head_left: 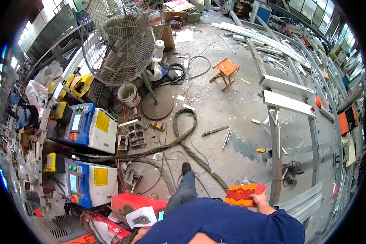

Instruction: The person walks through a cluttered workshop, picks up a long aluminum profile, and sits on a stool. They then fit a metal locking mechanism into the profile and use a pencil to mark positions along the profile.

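Observation:
My right hand (pixel 259 198) grips the end of a red and orange patterned cardboard box (pixel 240 195), held out to my right above the floor. At the lower edge, my left hand (pixel 140 235) shows only in part, and its fingers cannot be made out. It is nearest to a white sheet (pixel 135 214) bearing a grey round shape, which lies against a red machine housing (pixel 128 201). Beside the sheet is a small lit screen (pixel 161 215), partly covered by my dark blue sleeve.
Two blue and white machines (pixel 103 132) stand at left, near a large caged fan (pixel 118 44). A thick sleeved cable (pixel 195 151) loops across the floor. An orange folding stool (pixel 226 67) stands ahead. At right, a metal frame (pixel 275 162) carries white profiles (pixel 288 101).

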The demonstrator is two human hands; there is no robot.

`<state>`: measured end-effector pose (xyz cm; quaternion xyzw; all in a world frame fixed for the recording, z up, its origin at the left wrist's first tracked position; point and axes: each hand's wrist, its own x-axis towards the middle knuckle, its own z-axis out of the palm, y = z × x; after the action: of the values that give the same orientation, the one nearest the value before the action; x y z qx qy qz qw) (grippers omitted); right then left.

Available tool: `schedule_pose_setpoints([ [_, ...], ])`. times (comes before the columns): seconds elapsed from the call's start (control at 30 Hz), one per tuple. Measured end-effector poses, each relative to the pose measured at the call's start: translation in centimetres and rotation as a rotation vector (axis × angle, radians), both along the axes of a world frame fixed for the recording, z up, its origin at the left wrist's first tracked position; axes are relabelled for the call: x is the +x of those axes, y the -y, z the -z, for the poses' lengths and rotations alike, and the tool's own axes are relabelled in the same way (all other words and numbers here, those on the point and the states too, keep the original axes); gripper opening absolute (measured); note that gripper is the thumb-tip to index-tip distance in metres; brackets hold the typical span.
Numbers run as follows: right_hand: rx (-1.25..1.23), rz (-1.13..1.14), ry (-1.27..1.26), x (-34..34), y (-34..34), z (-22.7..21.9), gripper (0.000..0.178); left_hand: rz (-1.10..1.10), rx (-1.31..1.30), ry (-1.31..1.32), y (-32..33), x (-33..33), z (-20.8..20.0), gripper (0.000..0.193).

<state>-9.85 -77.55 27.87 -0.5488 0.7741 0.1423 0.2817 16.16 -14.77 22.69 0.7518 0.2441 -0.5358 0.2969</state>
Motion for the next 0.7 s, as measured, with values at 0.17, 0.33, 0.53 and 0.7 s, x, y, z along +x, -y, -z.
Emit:
schedule_pose_setpoints([
  [0.17,0.031,0.027,0.074,7.5,3.0,-3.8,0.135,0.566,0.059,0.044,3.3,13.2,4.7,0.038],
  [0.33,0.020,0.121,0.163,15.5,6.8,-8.3,0.136,0.654,0.112,0.470,18.4,33.6,6.6,0.039],
  [0.53,-0.059,0.020,0.222,24.2,12.7,-7.0,0.075,0.537,0.020,0.769,39.5,55.8,1.4,0.045],
  [0.7,-0.028,-0.079,0.213,33.0,21.4,-7.0,0.049,0.726,-0.127,0.618,53.6,63.0,-0.7,0.044],
])
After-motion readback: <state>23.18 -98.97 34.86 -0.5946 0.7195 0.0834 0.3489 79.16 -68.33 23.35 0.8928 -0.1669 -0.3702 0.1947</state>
